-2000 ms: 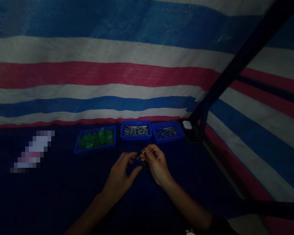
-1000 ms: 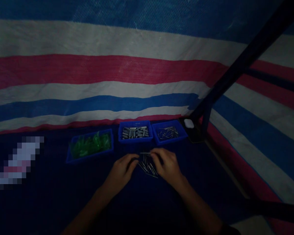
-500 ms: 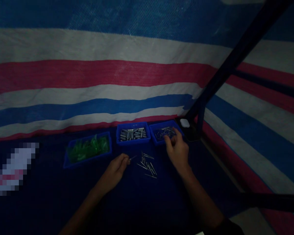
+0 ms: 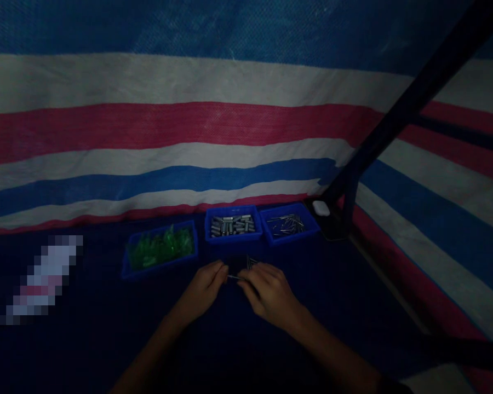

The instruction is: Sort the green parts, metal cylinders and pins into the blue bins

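Rod [image 4: 235,277], thin and metallic, sat between the fingertips of both hands, low over the blue tabletop [image 4: 332,298]. Left hand [image 4: 207,284] was pinched closed on its left end, fingers curled in. Right hand [image 4: 269,287] had thumb and index at the other end — looked like a pinch there too, but too dark to tell how firm. Loose rods [image 4: 250,261] lay on the table just beyond the right hand, partly hidden by its knuckles. Three blue bins stood in a row behind the hands. Left bin [image 4: 128,267] sat slightly askew, loaded with green translucent pieces [image 4: 162,249]. Middle bin [image 4: 234,238] held short metal cylinders [image 4: 232,226] in a jumble. Right bin [image 4: 293,239], just beside the middle one, had thin metal pins [image 4: 290,221] strewn over its floor. White rounded object [image 4: 321,208] rested on a dark pad [image 4: 332,229] right of that bin. Pixelated patch [image 4: 45,279] covered something at far left — couldn't tell what. Striped sheeting [image 4: 168,126] hung behind the table, with a dark diagonal beam [image 4: 394,119] on the right.
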`<action>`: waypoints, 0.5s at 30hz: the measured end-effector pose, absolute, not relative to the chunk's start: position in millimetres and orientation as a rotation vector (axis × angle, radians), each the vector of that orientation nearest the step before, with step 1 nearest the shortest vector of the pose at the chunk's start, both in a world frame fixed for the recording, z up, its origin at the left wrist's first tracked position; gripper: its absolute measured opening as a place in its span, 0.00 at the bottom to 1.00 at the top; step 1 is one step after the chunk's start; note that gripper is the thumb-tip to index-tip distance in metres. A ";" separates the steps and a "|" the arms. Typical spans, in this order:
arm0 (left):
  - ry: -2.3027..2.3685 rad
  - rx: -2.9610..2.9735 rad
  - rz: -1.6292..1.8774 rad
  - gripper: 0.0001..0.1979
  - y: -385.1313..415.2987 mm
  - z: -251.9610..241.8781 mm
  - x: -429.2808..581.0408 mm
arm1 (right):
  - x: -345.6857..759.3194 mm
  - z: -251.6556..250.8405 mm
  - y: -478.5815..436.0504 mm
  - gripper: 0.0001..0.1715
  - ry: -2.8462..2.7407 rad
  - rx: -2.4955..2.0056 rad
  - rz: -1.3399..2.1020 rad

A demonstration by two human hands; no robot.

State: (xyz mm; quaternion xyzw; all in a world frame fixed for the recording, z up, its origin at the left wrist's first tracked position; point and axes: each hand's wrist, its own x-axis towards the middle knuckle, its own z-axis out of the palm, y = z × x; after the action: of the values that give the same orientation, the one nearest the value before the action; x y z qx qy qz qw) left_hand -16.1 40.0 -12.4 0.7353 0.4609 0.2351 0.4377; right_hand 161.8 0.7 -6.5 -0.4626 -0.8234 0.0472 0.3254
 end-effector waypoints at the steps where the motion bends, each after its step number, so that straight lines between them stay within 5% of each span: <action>1: 1.155 1.817 0.596 0.17 39.8 -12.7 -15.9 | 160.7 -6.4 0.7 0.07 -2.152 -1.215 0.107; 8: 1.192 1.805 0.684 0.13 33.4 -12.0 -12.8 | 162.7 -3.8 7.0 0.08 -1.973 -1.280 0.128; 15: 1.160 2.268 0.444 0.11 27.7 -19.5 -4.5 | 217.9 21.3 19.1 0.04 -1.443 -1.349 -0.498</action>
State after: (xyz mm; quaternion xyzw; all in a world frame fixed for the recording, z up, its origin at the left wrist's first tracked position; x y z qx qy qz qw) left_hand -4.5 27.7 -19.5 0.8434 0.4313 0.1652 0.2744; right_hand 217.9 19.1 21.3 -0.5640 -0.6029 -0.2080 0.5246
